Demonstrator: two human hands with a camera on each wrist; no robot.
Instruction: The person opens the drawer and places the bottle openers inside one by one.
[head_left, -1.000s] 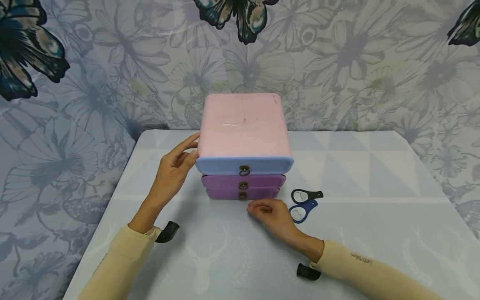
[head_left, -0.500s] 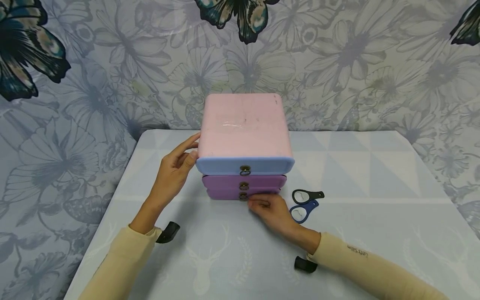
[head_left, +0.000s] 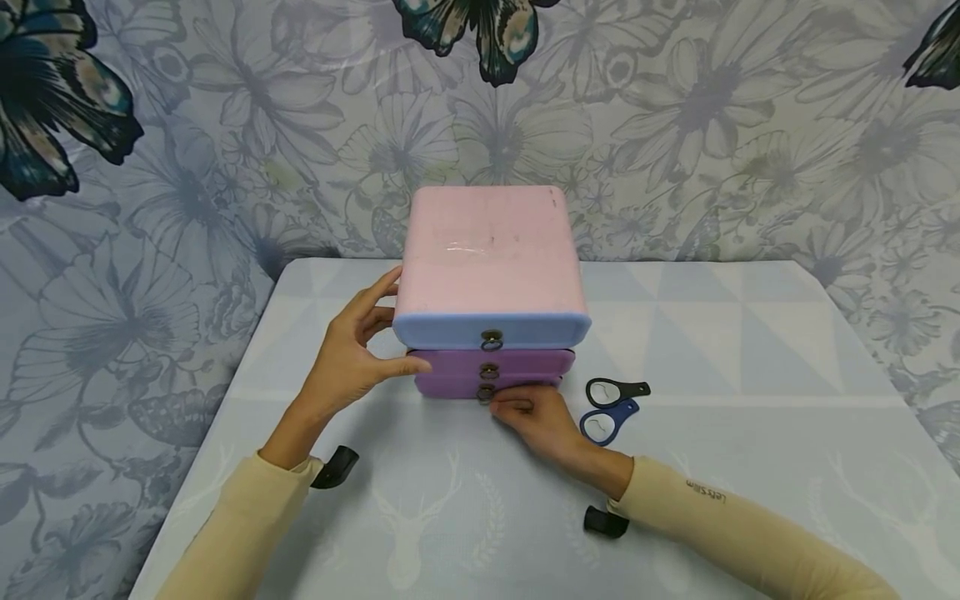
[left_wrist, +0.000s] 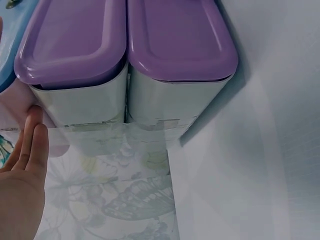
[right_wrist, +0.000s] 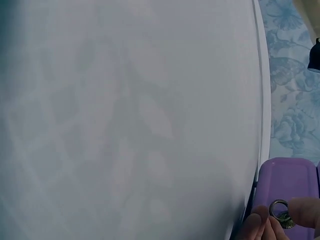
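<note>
A small drawer box [head_left: 491, 250] with a pink top stands on the table. Its top drawer [head_left: 450, 332] has a blue front, and two purple drawers sit below it. My left hand [head_left: 341, 358] lies along the box's left side, its straight fingers touching the pink wall in the left wrist view. The left thumb reaches across the front of the middle drawer [head_left: 528, 363]. At the bottom drawer [head_left: 450, 389], my right hand [head_left: 542, 425] pinches the ring pull [right_wrist: 278, 207] between thumb and fingers. All drawers look closed.
Right of the box lie a black-rimmed ring-shaped item with a short handle [head_left: 618, 389] and a similar blue one [head_left: 611, 419]. The patterned table [head_left: 735, 467] meets a floral wall covering [head_left: 675, 150] at the back.
My right hand has moved up and slightly left, to the bottom drawer's ring. My left thumb has swung from the box's side onto the purple drawer front. The box stays put.
</note>
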